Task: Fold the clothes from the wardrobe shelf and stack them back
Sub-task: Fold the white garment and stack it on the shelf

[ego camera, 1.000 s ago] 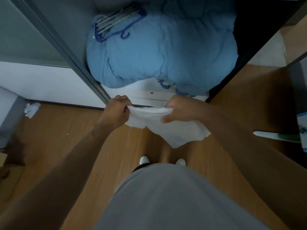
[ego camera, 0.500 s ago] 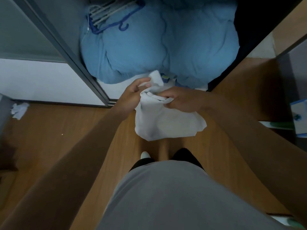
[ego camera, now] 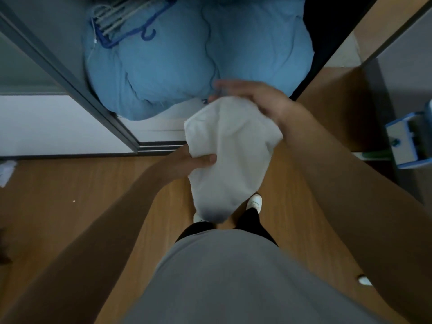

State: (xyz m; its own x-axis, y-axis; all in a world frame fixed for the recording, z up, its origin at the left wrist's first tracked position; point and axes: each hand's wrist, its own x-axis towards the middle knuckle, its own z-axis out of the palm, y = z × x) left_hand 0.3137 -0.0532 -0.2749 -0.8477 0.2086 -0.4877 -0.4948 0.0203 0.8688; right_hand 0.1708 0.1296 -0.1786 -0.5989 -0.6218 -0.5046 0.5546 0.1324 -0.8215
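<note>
A white garment (ego camera: 230,157) hangs in front of me, doubled over, above the wooden floor. My left hand (ego camera: 189,162) pinches its left edge with the thumb on top. My right hand (ego camera: 254,99) sits at the garment's upper end, fingers stretched out flat over the cloth; its grip is partly hidden by the fabric. Behind them a bulky light-blue duvet (ego camera: 191,54) fills the open wardrobe bottom.
Blue and grey hangers (ego camera: 126,22) lie on the duvet at its upper left. A grey sliding door frame (ego camera: 70,83) runs diagonally at the left. A blue and white box (ego camera: 411,139) stands at the right. White scraps (ego camera: 7,169) lie on the floor at far left.
The garment was stretched wide between both hands, then bunched, and now hangs lengthwise. My left hand dropped to its lower left edge; my right hand rose to its top.
</note>
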